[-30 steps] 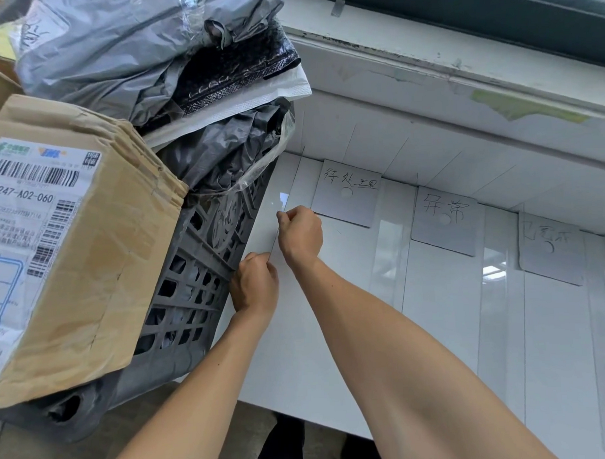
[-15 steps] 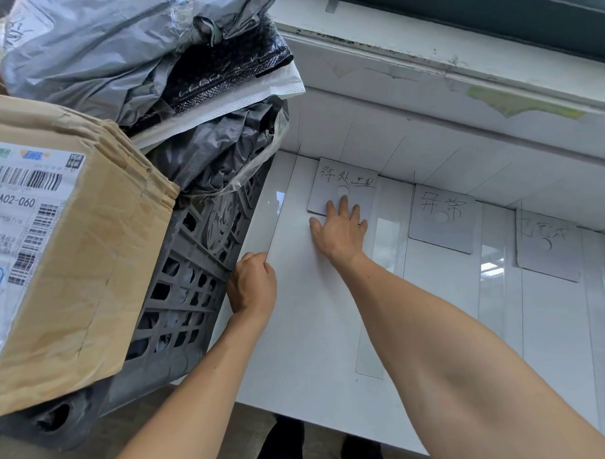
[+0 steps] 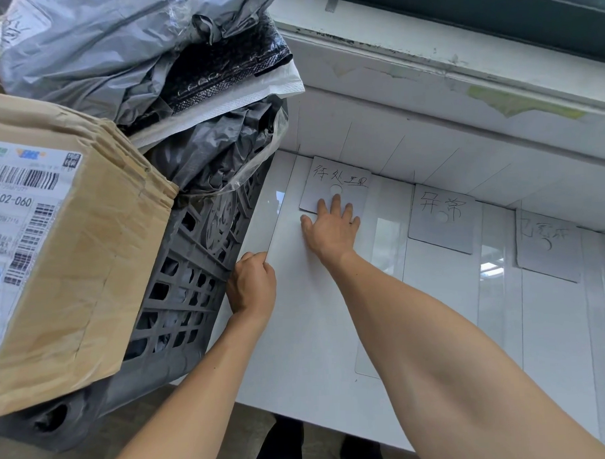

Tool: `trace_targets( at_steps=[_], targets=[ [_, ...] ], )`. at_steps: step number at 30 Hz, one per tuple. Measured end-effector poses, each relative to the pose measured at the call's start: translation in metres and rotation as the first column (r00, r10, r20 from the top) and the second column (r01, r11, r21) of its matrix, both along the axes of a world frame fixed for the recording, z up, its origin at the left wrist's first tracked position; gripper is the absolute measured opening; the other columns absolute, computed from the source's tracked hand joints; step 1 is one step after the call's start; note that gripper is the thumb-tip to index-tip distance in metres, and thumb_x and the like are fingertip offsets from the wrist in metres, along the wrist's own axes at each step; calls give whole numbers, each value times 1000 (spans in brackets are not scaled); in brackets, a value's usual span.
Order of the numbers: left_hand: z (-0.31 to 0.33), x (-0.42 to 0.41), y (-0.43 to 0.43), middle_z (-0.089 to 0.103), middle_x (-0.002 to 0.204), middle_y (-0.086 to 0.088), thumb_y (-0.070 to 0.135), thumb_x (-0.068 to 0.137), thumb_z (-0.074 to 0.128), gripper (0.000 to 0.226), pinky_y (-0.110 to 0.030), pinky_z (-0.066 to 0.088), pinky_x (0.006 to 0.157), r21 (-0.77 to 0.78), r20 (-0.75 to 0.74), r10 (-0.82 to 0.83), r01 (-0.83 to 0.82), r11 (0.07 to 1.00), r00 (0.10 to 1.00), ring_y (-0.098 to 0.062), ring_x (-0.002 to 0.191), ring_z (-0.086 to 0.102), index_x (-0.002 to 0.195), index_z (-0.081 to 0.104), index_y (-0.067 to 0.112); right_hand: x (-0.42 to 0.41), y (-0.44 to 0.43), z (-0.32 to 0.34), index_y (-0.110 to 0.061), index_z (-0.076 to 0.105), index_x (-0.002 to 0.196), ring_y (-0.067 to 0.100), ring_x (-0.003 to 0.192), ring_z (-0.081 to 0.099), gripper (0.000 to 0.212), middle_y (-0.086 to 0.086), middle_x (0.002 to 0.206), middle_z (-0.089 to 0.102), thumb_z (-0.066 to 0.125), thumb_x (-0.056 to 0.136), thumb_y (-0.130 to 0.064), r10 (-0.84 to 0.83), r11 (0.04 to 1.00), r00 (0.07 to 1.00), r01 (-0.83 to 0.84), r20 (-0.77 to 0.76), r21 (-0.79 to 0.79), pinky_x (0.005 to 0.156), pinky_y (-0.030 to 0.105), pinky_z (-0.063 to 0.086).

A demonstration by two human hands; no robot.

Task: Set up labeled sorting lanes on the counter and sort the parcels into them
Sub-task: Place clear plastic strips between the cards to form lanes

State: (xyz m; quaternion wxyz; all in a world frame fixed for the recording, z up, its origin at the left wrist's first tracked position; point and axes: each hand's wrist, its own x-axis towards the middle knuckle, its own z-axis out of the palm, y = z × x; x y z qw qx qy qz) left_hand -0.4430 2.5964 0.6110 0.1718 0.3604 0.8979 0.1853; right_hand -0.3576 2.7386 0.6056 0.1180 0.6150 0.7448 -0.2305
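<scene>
The white counter (image 3: pixel 315 349) is carrying everything. At its left edge, beside the grey crate (image 3: pixel 190 295) of parcels (image 3: pixel 92 54), the left hand (image 3: pixel 251 286) is pinching a thin clear strip (image 3: pixel 275 230). Farther in, the right hand (image 3: pixel 332 228) is pressing flat, fingers straight, touching the first label card (image 3: pixel 337 173). Two more cards (image 3: pixel 441 214) are lying along the far edge under a worn window sill (image 3: pixel 425 53).

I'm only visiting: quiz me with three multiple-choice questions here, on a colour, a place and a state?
1. The slotted plastic crate is: A red; B grey; C green.
2. The right hand lies: A in the crate; B lifted clear; C flat on the white counter, fingertips on the leftmost handwritten white card.
3. The left hand: A pinches a thin clear strip; B lies flat; C hangs idle.
Answers: B, grey lattice; C, palm down there; A, thumb and fingers close on it.
</scene>
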Motion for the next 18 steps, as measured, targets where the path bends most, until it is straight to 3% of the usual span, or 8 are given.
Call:
trace_targets(
  at_steps=[7,10,12,14,18],
  targets=[
    [0,1,1,56,81,-11,2,91,48,30,-29,23,52,-2,0,8,-8,1000,1000,-33,59,43,63,40,9,-1,6,2,-19,26,156,38,153,2,60,9,168,4,29,105,-49,-3,1000,1000,3,-16,3,123,53,7],
    [-2,0,1,60,92,-12,7,92,50,24,-31,34,57,-24,42,0,1,1000,999,-38,69,54,69,46,9,-1,6,5,-18,24,158,37,153,2,63,9,168,5,29,104,-51,-21,1000,999,21,-47,-2,123,53,6],
    [0,1,4,61,110,-13,17,95,55,11,-38,46,69,-48,80,-3,7,999,997,-38,90,61,94,61,8,4,8,10,-16,26,157,35,153,5,63,8,167,10,31,104,-51,-58,997,990,64,-131,38,123,51,7],
    [3,5,10,54,130,-10,24,95,59,38,-45,45,89,-49,59,1,2,999,998,-34,114,54,131,57,11,14,11,18,-15,34,153,32,152,13,59,8,165,20,35,104,-47,-58,986,974,90,-219,139,122,49,13],
    [19,32,25,49,137,-9,17,91,63,48,-44,39,95,180,-48,-98,105,978,994,-31,120,46,138,54,13,50,16,44,-11,50,142,29,142,33,47,9,154,42,43,104,-38,-33,915,933,172,-359,365,113,40,25]
  ],
)
